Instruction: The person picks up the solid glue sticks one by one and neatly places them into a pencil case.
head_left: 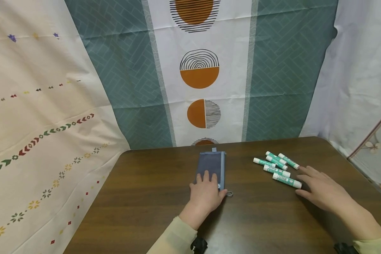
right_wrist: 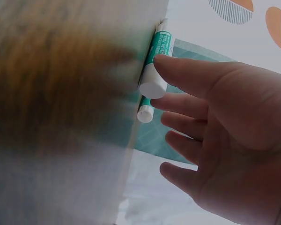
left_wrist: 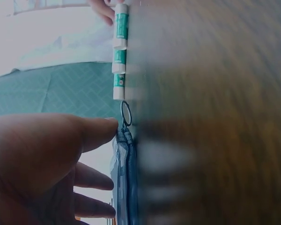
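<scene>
Hands flat on pouch and beside glue sticks

Fingers (head_left: 206,175) of the left hand (head_left: 205,196) lie straight and close together on the near end of a dark blue mesh pouch (head_left: 211,165), pressing it flat to the brown table (head_left: 152,197). A small metal ring (head_left: 229,193) on the pouch's zip pull lies just beside the thumb. The right hand (head_left: 320,190) rests spread and relaxed on the table, holding nothing, its fingertips touching or just beside the nearest of five green-and-white glue sticks (head_left: 277,165). These lie in a loose cluster at the table's far right, well apart from the pouch. Each stick carries a green label, but its writing is too small to read. Both wrist views are blurred over the tabletop. Patterned cloths (head_left: 200,77) hang behind the table.
</scene>
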Demonstrator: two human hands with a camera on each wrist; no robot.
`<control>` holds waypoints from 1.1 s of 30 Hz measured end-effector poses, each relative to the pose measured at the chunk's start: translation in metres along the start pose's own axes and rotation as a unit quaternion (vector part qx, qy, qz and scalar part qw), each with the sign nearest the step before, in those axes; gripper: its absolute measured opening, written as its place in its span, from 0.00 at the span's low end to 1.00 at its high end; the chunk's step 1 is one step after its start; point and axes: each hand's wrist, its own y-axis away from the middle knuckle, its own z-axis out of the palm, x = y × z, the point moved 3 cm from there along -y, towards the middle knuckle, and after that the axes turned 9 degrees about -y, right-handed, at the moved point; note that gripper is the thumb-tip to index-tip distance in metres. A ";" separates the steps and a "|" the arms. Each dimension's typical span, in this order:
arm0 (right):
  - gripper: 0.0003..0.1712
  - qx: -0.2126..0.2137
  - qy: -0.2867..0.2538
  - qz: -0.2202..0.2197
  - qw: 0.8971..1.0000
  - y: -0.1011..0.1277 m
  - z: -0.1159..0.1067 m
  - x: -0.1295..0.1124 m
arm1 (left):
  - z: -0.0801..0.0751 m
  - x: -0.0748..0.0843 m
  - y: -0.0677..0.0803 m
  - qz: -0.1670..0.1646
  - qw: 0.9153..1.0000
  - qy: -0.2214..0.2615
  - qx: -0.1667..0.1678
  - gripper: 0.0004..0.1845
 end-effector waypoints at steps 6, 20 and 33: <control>0.33 0.001 0.007 -0.001 1.000 0.000 -0.003 -0.001 | -0.002 -0.002 0.004 -0.001 1.000 -0.011 0.003 0.40; 0.28 0.003 0.003 -0.016 1.000 0.001 0.001 0.005 | 0.000 -0.005 0.005 0.000 1.000 0.001 0.002 0.37; 0.23 -0.002 -0.001 0.028 1.000 -0.003 0.001 0.007 | 0.000 -0.006 0.008 0.009 1.000 0.006 0.006 0.36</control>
